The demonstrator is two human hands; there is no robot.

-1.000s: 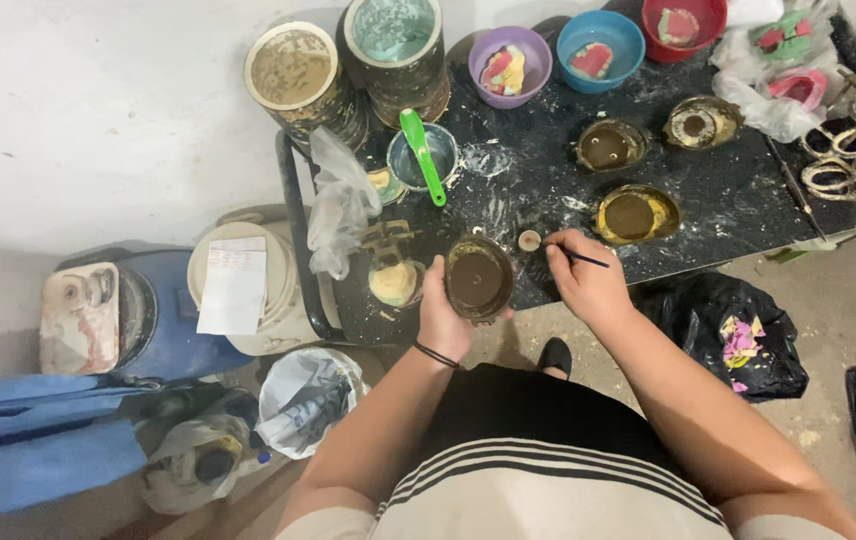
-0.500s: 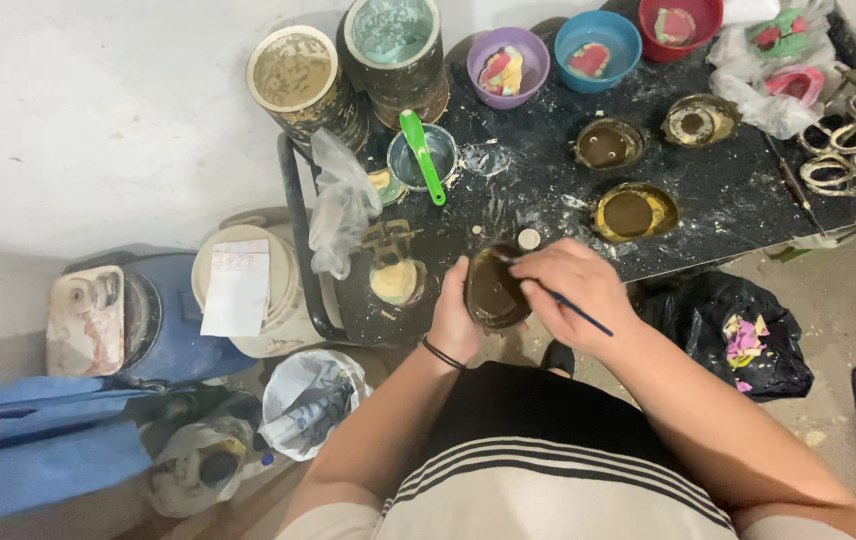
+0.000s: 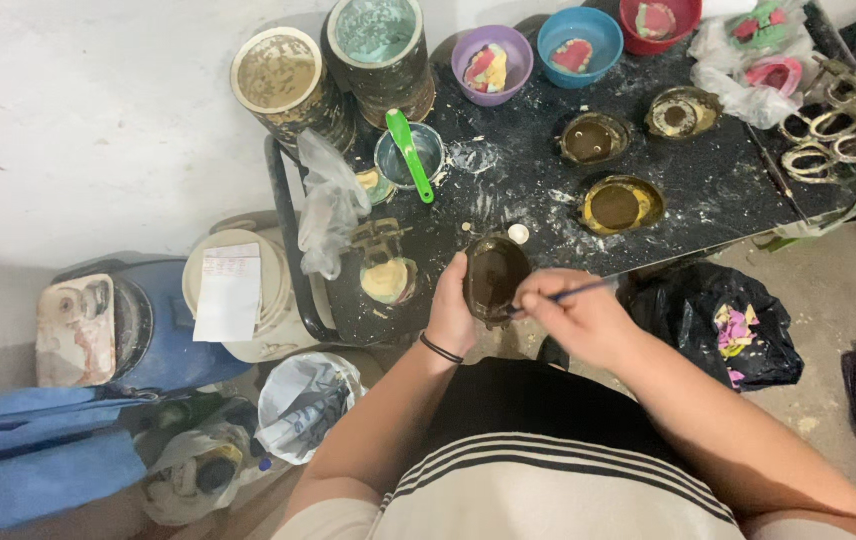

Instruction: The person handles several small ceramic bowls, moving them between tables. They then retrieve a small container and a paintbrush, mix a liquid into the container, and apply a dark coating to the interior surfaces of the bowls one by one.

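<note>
A: Status of hands?

B: Left hand (image 3: 451, 312) wrapped round a dark round mould (image 3: 495, 278), centre of frame, held tilted toward the person just off the table's near edge. Fingers curled tight on its side; not resting on the black table (image 3: 718, 180). Right hand (image 3: 580, 318) pinches a thin brush (image 3: 566, 295), fingers pressed together on the handle, tip at the mould's lower rim.

A: Risks?

B: Three, in my judgement. 1) Mould is carried by one hand only, over the floor – a slip in that grip and it drops, prob. onto the black bag (image 3: 723, 325) at lower right. 2) It's tilted; whatever coating is inside could run to the low side or drip on the lap. Can't tell how wet it is. 3) Table is crowded: small white disc (image 3: 518, 233) and a yellow-filled mould (image 3: 388, 278) sit just beside the left hand, so an elbow shift could knock them.

A: Anything else nearby?

B: Cup with green spatula (image 3: 410, 152) upper centre, three more moulds right of it. Well apart, low concern.
</note>
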